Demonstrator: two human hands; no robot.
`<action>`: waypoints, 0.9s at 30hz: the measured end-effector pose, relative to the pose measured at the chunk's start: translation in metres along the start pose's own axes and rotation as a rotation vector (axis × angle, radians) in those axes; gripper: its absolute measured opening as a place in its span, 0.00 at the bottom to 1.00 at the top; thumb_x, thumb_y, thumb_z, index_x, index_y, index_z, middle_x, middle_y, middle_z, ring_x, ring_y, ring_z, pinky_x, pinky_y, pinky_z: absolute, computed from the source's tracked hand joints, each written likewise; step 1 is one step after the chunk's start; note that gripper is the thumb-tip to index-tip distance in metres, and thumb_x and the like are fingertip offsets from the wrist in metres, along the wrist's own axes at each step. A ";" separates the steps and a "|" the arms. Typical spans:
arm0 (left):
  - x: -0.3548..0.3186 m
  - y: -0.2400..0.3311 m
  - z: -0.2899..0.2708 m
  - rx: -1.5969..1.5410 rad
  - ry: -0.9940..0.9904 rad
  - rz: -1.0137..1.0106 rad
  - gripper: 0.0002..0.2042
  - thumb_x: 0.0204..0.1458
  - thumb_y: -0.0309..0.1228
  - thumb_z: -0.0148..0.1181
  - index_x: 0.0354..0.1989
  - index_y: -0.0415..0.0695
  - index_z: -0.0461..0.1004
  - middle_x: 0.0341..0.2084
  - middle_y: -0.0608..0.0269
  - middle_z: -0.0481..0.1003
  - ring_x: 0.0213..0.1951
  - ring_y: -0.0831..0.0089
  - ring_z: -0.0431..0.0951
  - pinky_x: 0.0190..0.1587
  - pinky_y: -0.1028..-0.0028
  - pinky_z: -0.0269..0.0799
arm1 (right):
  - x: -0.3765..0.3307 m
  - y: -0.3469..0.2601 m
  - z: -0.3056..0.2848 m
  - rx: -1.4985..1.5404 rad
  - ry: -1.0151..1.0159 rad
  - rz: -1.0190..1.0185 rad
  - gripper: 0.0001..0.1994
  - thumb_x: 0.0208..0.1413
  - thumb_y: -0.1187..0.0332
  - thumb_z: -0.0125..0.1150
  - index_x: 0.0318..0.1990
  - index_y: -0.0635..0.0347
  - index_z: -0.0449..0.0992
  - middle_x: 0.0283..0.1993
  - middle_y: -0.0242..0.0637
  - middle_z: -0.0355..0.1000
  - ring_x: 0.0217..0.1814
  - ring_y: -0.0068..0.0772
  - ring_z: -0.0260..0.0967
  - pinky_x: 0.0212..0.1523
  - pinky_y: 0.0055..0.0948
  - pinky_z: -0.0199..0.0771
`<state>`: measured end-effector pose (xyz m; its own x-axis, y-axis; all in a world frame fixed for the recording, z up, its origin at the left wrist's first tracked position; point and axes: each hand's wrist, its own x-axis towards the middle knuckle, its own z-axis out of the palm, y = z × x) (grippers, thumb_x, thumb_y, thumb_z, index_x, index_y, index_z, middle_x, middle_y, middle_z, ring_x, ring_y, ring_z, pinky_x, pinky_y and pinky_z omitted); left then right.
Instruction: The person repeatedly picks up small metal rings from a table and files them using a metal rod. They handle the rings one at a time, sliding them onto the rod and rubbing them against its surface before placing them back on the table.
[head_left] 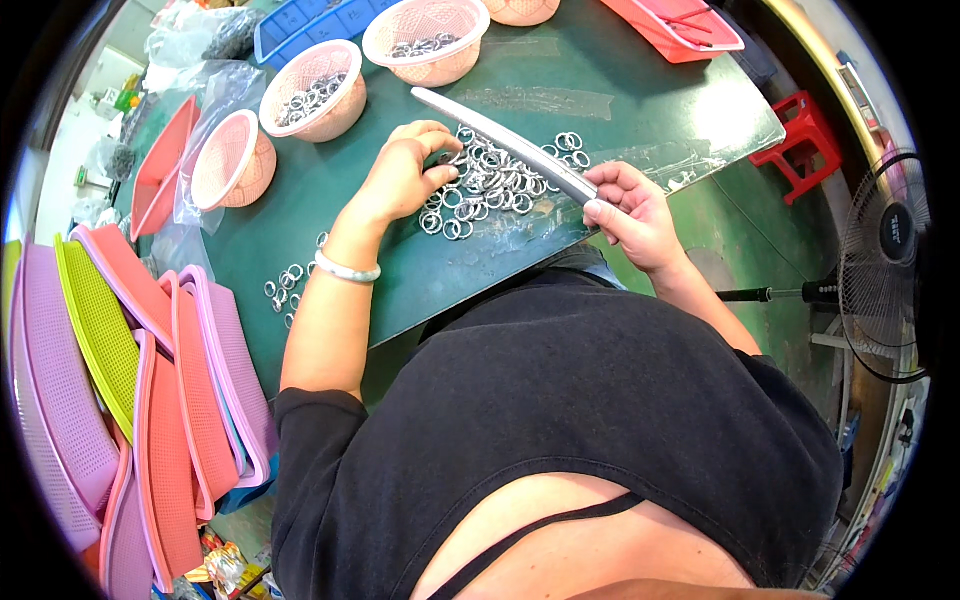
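A pile of silver-coloured metal rings [487, 185] lies on the green table near its front edge. My right hand [632, 215] grips the thick end of a tapered metal ring mandrel [505, 140], thumb on top. The mandrel slants up and to the left above the pile, its thin end pointing away from me. At the pile's left side is my left hand [410, 170], with curled fingers and the thumb apart at the rings. No ring shows clearly held in it. Several loose rings [288, 282] lie farther left, partly behind my left forearm.
Pink round baskets stand along the back; one basket [345, 110] and another [437, 68] contain rings. A blue tray [290, 35] and a red tray [725, 40] sit farther off. Stacked coloured baskets [165, 420] crowd the left. Rightward are a red stool [800, 145] and a fan [885, 265].
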<state>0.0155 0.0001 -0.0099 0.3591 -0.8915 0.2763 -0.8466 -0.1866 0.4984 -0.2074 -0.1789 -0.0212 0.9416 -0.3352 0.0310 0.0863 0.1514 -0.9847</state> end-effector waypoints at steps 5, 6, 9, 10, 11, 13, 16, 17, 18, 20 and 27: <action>-0.003 -0.013 0.008 -0.207 0.052 -0.178 0.11 0.39 0.24 0.59 0.33 0.40 0.70 0.34 0.58 0.70 0.38 0.68 0.69 0.41 0.73 0.66 | 0.001 -0.001 0.001 0.007 -0.004 0.019 0.14 0.46 0.78 0.54 0.42 0.67 0.64 0.32 0.33 0.68 0.29 0.15 0.63 0.26 0.12 0.61; -0.003 -0.014 0.007 -0.329 0.075 -0.218 0.10 0.40 0.24 0.59 0.33 0.40 0.69 0.33 0.60 0.70 0.36 0.71 0.70 0.39 0.75 0.66 | 0.001 -0.001 0.000 0.018 -0.007 0.021 0.14 0.46 0.78 0.54 0.42 0.67 0.64 0.33 0.33 0.68 0.30 0.16 0.64 0.27 0.13 0.62; -0.005 -0.018 0.002 -0.679 0.166 -0.296 0.10 0.43 0.22 0.57 0.35 0.39 0.67 0.29 0.64 0.70 0.32 0.78 0.70 0.36 0.79 0.67 | 0.002 -0.002 0.002 0.018 -0.020 0.035 0.14 0.45 0.79 0.54 0.42 0.67 0.64 0.34 0.34 0.67 0.33 0.17 0.64 0.32 0.15 0.64; -0.005 -0.017 0.000 -0.783 0.211 -0.293 0.10 0.44 0.21 0.56 0.36 0.38 0.66 0.29 0.65 0.70 0.31 0.78 0.70 0.36 0.80 0.67 | 0.002 -0.004 0.003 -0.003 -0.026 0.045 0.14 0.45 0.80 0.54 0.42 0.67 0.64 0.34 0.34 0.67 0.34 0.17 0.64 0.33 0.15 0.64; -0.005 -0.017 -0.003 -0.884 0.258 -0.289 0.11 0.44 0.20 0.55 0.37 0.38 0.66 0.28 0.65 0.70 0.30 0.79 0.70 0.36 0.81 0.66 | 0.003 -0.005 0.004 -0.023 -0.034 0.054 0.14 0.45 0.80 0.54 0.42 0.67 0.64 0.34 0.34 0.67 0.35 0.17 0.64 0.34 0.16 0.64; -0.007 -0.020 -0.006 -0.928 0.322 -0.256 0.13 0.44 0.20 0.55 0.41 0.36 0.66 0.28 0.64 0.71 0.29 0.79 0.70 0.34 0.81 0.68 | 0.004 -0.006 0.005 -0.067 -0.055 0.053 0.14 0.45 0.80 0.53 0.42 0.67 0.64 0.34 0.33 0.67 0.35 0.17 0.64 0.35 0.16 0.64; -0.010 -0.020 -0.010 -0.972 0.389 -0.218 0.16 0.45 0.20 0.55 0.44 0.35 0.65 0.29 0.63 0.71 0.30 0.78 0.71 0.33 0.80 0.68 | 0.004 -0.008 0.007 -0.086 -0.064 0.061 0.14 0.45 0.80 0.53 0.41 0.67 0.64 0.34 0.33 0.67 0.36 0.16 0.64 0.35 0.16 0.64; -0.010 -0.019 -0.010 -1.003 0.409 -0.204 0.15 0.45 0.19 0.55 0.44 0.35 0.66 0.29 0.63 0.71 0.30 0.78 0.71 0.33 0.80 0.69 | 0.004 -0.008 0.007 -0.083 -0.064 0.065 0.14 0.45 0.80 0.53 0.41 0.67 0.64 0.34 0.33 0.67 0.35 0.16 0.64 0.36 0.16 0.63; -0.009 -0.016 -0.009 -1.033 0.428 -0.190 0.14 0.45 0.19 0.55 0.43 0.35 0.66 0.29 0.63 0.71 0.30 0.77 0.71 0.33 0.80 0.69 | 0.005 -0.009 0.008 -0.078 -0.066 0.067 0.14 0.45 0.80 0.53 0.41 0.67 0.64 0.34 0.33 0.67 0.35 0.16 0.64 0.35 0.16 0.63; -0.008 -0.013 -0.010 -1.092 0.455 -0.188 0.13 0.45 0.19 0.54 0.42 0.35 0.67 0.29 0.62 0.71 0.30 0.77 0.71 0.33 0.80 0.69 | 0.005 -0.010 0.009 -0.069 -0.070 0.071 0.14 0.45 0.80 0.53 0.41 0.67 0.64 0.34 0.33 0.67 0.35 0.16 0.64 0.35 0.16 0.64; -0.010 -0.025 -0.006 -1.338 0.397 -0.167 0.11 0.46 0.21 0.54 0.40 0.38 0.68 0.30 0.64 0.71 0.29 0.77 0.70 0.33 0.81 0.68 | 0.005 -0.009 0.009 -0.076 -0.082 0.066 0.14 0.45 0.80 0.53 0.41 0.67 0.64 0.33 0.33 0.67 0.35 0.16 0.64 0.35 0.16 0.64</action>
<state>0.0355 0.0163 -0.0203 0.6924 -0.6819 0.2358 0.1457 0.4522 0.8799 -0.2010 -0.1735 -0.0107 0.9681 -0.2494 -0.0239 0.0010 0.0990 -0.9951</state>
